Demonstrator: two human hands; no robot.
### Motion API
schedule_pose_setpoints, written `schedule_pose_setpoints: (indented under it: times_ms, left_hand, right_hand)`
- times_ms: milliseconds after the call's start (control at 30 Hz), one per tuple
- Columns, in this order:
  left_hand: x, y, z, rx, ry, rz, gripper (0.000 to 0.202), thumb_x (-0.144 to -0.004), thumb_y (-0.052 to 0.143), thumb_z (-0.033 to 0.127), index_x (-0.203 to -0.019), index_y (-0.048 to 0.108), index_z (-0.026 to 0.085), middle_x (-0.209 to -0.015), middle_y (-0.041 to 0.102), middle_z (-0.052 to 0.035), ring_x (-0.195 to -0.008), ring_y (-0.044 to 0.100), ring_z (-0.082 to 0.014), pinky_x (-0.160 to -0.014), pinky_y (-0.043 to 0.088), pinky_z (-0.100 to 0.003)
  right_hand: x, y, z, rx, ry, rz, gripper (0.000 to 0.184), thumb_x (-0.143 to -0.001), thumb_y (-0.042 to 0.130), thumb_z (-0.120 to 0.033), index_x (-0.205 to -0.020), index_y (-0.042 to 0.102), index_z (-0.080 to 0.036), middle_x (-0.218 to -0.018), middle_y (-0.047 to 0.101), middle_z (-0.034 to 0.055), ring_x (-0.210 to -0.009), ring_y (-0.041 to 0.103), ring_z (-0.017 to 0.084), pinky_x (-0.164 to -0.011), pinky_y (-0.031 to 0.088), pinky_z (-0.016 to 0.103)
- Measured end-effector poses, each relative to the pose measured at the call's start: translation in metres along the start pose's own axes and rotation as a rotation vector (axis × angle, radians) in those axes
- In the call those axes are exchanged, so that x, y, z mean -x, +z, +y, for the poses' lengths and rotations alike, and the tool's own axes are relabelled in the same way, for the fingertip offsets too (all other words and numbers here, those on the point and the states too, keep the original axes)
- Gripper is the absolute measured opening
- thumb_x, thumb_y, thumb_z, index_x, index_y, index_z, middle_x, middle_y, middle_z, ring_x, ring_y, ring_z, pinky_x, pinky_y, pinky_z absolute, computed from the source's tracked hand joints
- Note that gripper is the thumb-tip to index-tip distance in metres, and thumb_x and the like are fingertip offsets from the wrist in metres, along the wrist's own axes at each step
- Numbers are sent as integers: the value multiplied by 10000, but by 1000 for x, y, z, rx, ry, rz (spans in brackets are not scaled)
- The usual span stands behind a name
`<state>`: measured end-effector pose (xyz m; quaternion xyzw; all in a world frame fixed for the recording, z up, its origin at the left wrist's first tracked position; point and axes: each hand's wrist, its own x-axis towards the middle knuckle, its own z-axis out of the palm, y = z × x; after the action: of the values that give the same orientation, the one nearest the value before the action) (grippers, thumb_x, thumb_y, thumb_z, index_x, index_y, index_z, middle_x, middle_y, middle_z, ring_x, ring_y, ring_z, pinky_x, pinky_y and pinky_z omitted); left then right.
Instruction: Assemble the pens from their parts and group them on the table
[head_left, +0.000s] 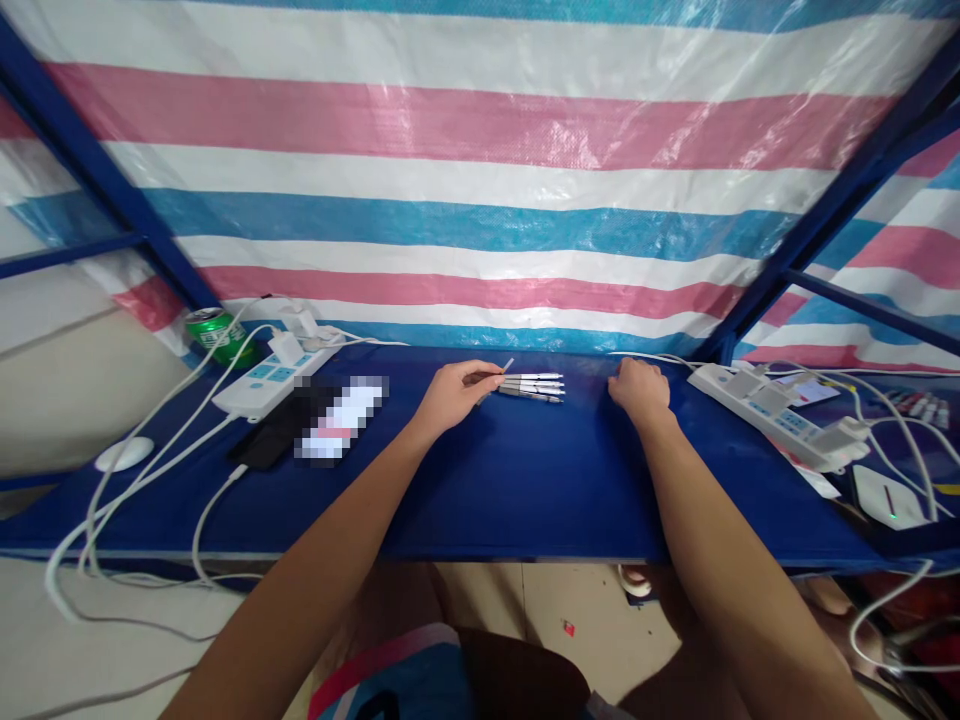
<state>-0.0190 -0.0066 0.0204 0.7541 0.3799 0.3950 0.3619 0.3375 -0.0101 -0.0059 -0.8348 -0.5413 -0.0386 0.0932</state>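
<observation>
My left hand (459, 392) is over the blue tabletop with thumb and fingers pinched together at the near-left ends of several slim silver-and-white pens (534, 386). The pens lie side by side, their other ends pointing right and fanned slightly apart. A thin pale tip (509, 364) sticks up just past the left fingertips; what it belongs to is hidden. To the right of the pens, apart from them, my right hand (641, 388) rests on the table, its fingers curled in. Whatever is inside that hand, if anything, cannot be seen.
Left on the blue table (517, 500) are a power strip (274, 375), a dark phone (281, 435) beside a blurred-out bright screen, a white mouse (124, 454) and a green can (217, 335). Another power strip (780, 415), cables and a white box (889, 498) occupy the right. Striped sheeting hangs behind.
</observation>
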Motion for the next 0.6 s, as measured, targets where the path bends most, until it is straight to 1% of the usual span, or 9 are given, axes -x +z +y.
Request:
schedule_pose_setpoints:
  times_ms: [133, 200, 267, 333, 400, 433, 500, 533, 600]
  left_hand:
    - [2, 7, 3, -23, 60, -15, 273, -944, 731, 438, -1099, 810, 228, -1041, 818, -59, -950, 768, -236, -884, 598, -356]
    - [2, 8, 4, -56, 85, -9, 233, -951, 728, 408, -1086, 813, 238, -1071, 817, -52, -980, 766, -234, -921, 591, -360]
    - [1, 8, 5, -101, 105, 8, 210, -959, 721, 383, -1083, 815, 242, -1096, 813, -50, -997, 760, -232, -934, 585, -361]
    - [1, 8, 4, -143, 131, 26, 196, -971, 706, 362, -1085, 814, 245, -1118, 806, -48, -1007, 751, -227, -924, 581, -353]
    - [0, 8, 2, -178, 162, 38, 191, -983, 690, 345, -1091, 813, 247, -1119, 798, -47, -997, 741, -217, -893, 577, -339]
    - [0, 8, 1, -195, 177, 42, 187, -986, 687, 339, -1091, 813, 247, -1109, 794, -47, -978, 736, -211, -872, 573, -332]
    - [0, 9, 0, -232, 205, 45, 177, -984, 693, 325, -1088, 813, 246, -1079, 788, -46, -925, 725, -199, -831, 563, -321]
    - [0, 10, -1, -250, 219, 44, 170, -981, 698, 317, -1082, 814, 245, -1062, 786, -45, -899, 720, -193, -818, 556, -318]
    - [0, 11, -1, -285, 245, 34, 157, -976, 709, 303, -1074, 816, 241, -1039, 783, -43, -863, 712, -185, -807, 543, -316]
  right_hand:
    - [-2, 2, -1, -44, -62, -18, 318, -949, 615, -248, -1217, 730, -121, -1182, 739, 240, -1217, 662, 407, -1013, 498, 515]
    - [-3, 1, -5, -123, -120, -1, 289, -947, 628, -242, -1192, 731, -128, -1169, 752, 226, -1190, 682, 392, -1018, 503, 512]
    - [-3, -1, -11, -294, -224, 17, 258, -961, 620, -241, -1177, 721, -143, -1144, 767, 193, -1129, 715, 348, -1000, 528, 469]
    - [1, -4, -20, -546, -370, -3, 243, -988, 602, -275, -1181, 703, -166, -1131, 773, 154, -1001, 754, 286, -923, 569, 404]
    - [9, -7, -32, -804, -522, -76, 260, -1003, 610, -354, -1192, 688, -195, -1141, 766, 123, -860, 763, 238, -816, 594, 362]
    - [14, -8, -39, -912, -584, -122, 279, -995, 629, -397, -1192, 686, -208, -1146, 761, 112, -822, 758, 226, -778, 598, 354]
    - [26, -8, -54, -1059, -655, -193, 318, -956, 690, -455, -1179, 692, -228, -1063, 762, 82, -796, 736, 221, -710, 589, 341]
    - [31, -8, -61, -1105, -679, -231, 335, -930, 725, -463, -1174, 696, -235, -1018, 763, 68, -797, 725, 220, -696, 584, 336]
    - [41, -6, -72, -1197, -706, -293, 351, -895, 769, -458, -1163, 702, -241, -990, 762, 54, -799, 712, 212, -708, 580, 338]
